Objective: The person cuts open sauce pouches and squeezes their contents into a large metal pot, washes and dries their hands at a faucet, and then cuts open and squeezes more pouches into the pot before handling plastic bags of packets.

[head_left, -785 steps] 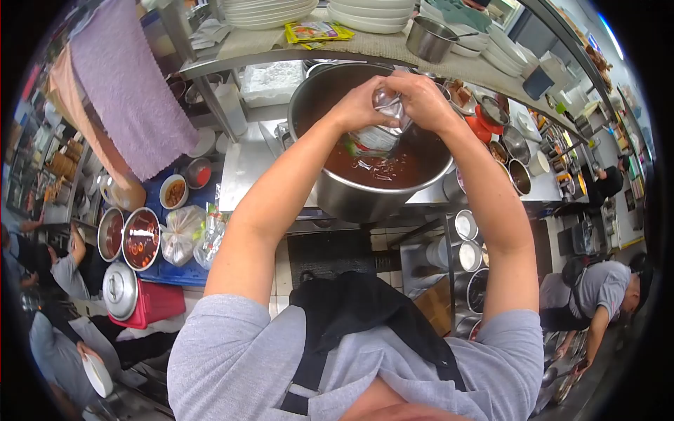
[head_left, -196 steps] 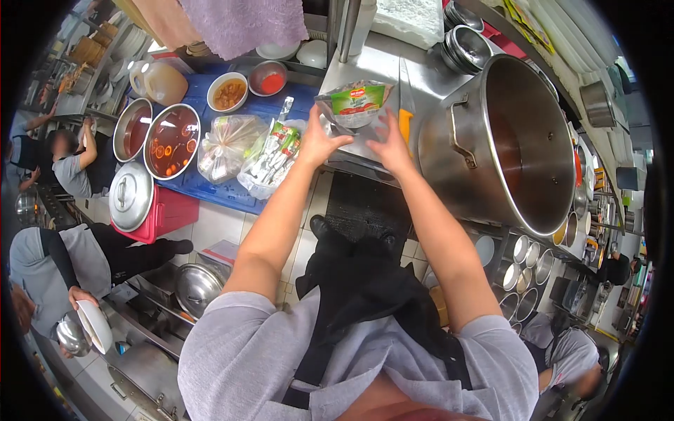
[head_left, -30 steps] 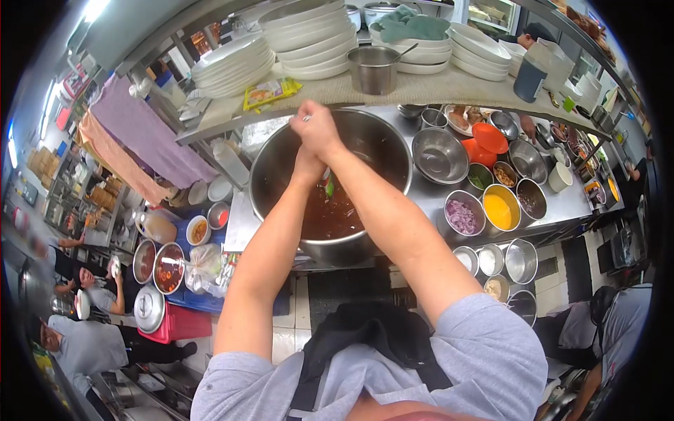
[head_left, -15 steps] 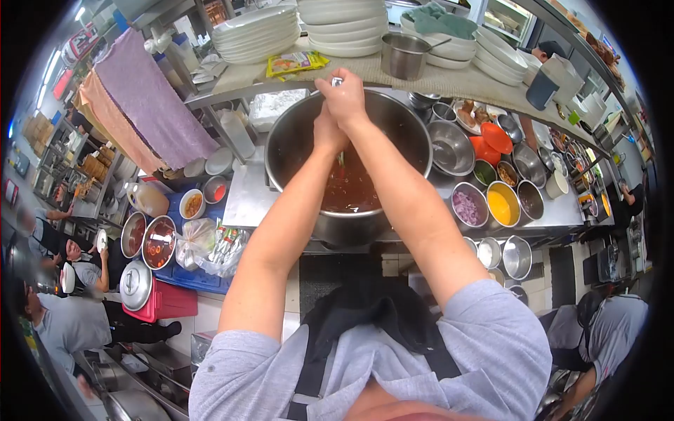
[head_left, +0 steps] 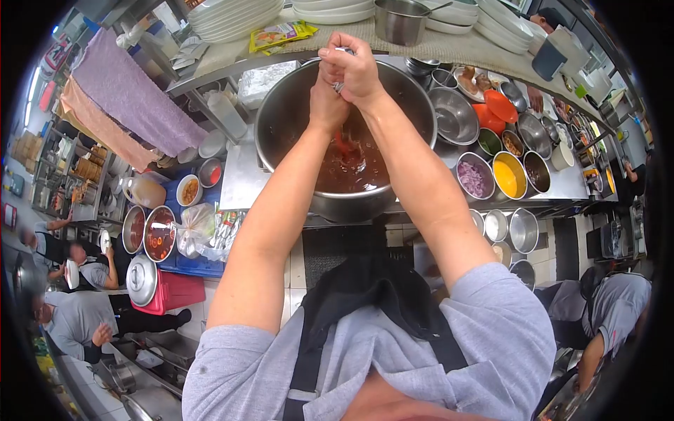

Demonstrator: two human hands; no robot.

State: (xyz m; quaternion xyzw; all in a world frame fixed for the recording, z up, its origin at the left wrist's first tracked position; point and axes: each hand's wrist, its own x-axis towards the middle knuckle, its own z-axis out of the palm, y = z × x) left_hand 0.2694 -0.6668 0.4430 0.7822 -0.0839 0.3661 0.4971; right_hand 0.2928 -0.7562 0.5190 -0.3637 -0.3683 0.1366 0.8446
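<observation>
A large steel pot (head_left: 263, 133) holds brown liquid (head_left: 351, 175) directly in front of me. Over its far side, my right hand (head_left: 354, 67) is closed around the top of a metal-handled utensil (head_left: 339, 88). My left hand (head_left: 328, 104) grips it just below, touching the right. Under my hands a reddish, wet-looking part runs down into the liquid, which ripples around it. The utensil's lower end is submerged, so its exact kind is hidden.
A shelf above the pot bears stacked white plates (head_left: 235, 19), a yellow packet (head_left: 281, 35) and a small saucepan (head_left: 400, 22). Bowls of chopped onion (head_left: 475, 177) and yellow liquid (head_left: 509, 175) stand on the right. Sauce pots (head_left: 160, 235) sit left. Co-workers are at both sides.
The view has shifted, so the shelf sits higher in the frame. My hands stay closed on the utensil, and more of its reddish lower part shows. A co-worker at left has raised a hand.
</observation>
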